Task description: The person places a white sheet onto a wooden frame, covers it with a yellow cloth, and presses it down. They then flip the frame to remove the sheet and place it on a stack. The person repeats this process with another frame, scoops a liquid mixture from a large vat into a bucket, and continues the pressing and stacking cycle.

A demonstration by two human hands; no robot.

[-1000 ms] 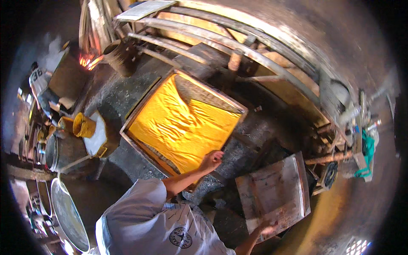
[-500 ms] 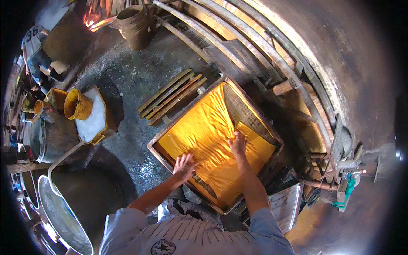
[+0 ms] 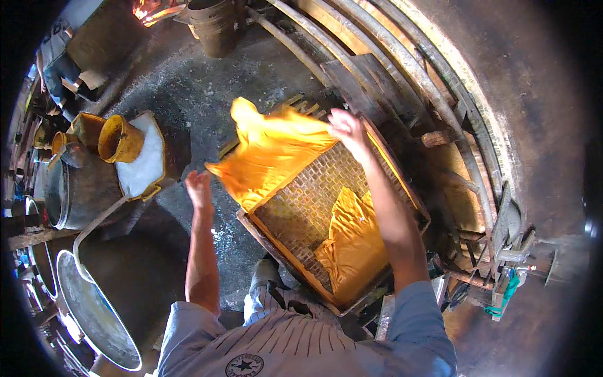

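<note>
A bright yellow cloth [image 3: 276, 151] is spread in the air over the far side of a square wooden frame box [image 3: 276, 270]. Its far part is blurred by motion. My left hand [image 3: 200, 188] is closed at the cloth's left corner, beyond the box's left edge. At the cloth's right end, my right hand [image 3: 348, 132] has its fingers closed on the edge, somewhat blurred. The bottom of the box is a woven lattice [image 3: 301, 195], now largely bare. A crumpled piece of yellow cloth [image 3: 355, 245] lies on its near right part; I cannot tell whether the two pieces join.
Wooden slats [image 3: 295, 103] lie beyond the box, partly covered by the cloth. To the left stand a tray of white material [image 3: 144, 151], a yellow bucket [image 3: 119, 139] and a large round vat [image 3: 94, 314]. Long poles [image 3: 402, 56] run along the right. Another person [image 3: 56, 53] is far left, near a fire.
The yellow cloth has been lifted off most of the lattice and swung away from me. Both hands have moved outward and up, my left one to the left past the box.
</note>
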